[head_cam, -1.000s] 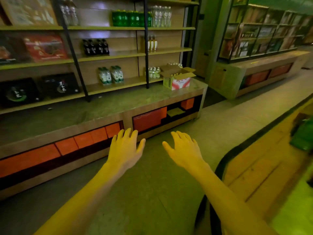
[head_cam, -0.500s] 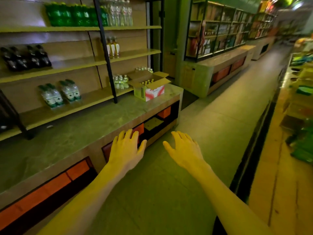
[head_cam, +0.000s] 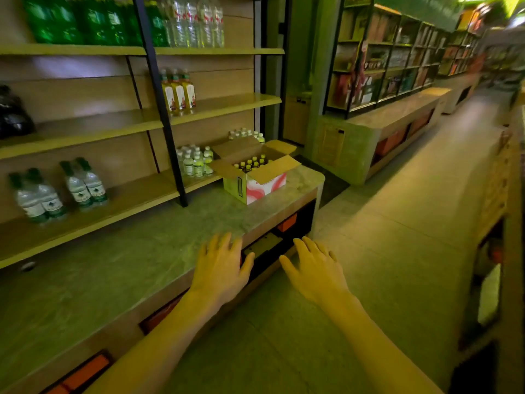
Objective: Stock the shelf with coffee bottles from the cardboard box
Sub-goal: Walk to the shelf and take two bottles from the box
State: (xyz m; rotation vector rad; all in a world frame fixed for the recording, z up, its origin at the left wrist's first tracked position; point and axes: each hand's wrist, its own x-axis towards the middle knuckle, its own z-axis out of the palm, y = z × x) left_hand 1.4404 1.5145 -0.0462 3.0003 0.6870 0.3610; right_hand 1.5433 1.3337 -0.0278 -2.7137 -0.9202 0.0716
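An open cardboard box (head_cam: pixel 265 185) with a red and white front stands at the far right end of the marble counter (head_cam: pixel 136 251). Inside it are several small dark coffee bottles with yellow caps (head_cam: pixel 251 164). Wooden shelves (head_cam: pixel 227 102) rise behind the counter. My left hand (head_cam: pixel 220 267) hovers palm down over the counter's front edge, fingers spread and empty. My right hand (head_cam: pixel 314 268) is stretched out beside it over the aisle floor, also spread and empty. Both hands are well short of the box.
Small water bottles (head_cam: pixel 196 162) stand on the lowest shelf just left of the box, larger ones (head_cam: pixel 56 191) farther left. Yellow juice bottles (head_cam: pixel 179 92) sit on the middle shelf, green and clear bottles (head_cam: pixel 127 21) on top. The aisle floor (head_cam: pixel 397 237) runs ahead on the right.
The view has moved closer to the counter and along it toward the box, which now looks larger. Both hands stay outstretched and empty in the same pose.
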